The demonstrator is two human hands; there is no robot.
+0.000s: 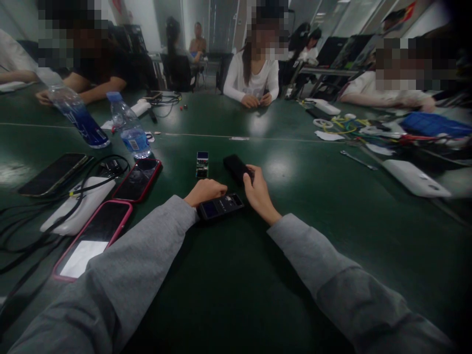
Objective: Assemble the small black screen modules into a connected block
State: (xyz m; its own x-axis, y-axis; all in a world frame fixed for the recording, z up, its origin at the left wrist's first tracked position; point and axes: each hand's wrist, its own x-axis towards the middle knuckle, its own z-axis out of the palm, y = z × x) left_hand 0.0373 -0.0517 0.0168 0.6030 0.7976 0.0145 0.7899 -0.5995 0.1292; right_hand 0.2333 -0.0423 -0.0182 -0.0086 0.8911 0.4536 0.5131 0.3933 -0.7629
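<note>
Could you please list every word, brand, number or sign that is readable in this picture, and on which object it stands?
No text can be read with certainty.
Tall bottle: white lettering on blue, too blurred.
Small bottle: label with a barcode-like patch, too small.
Black device: small pale marks, too blurred.
Green board: any print is too small.

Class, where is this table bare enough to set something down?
Bare patches of green tabletop: one between the right hand and the wrench; another between the grey sleeves, before the black device. Crowded: the left, with phones, a white case, cables and bottles, and the far right, with tangled wires.
</note>
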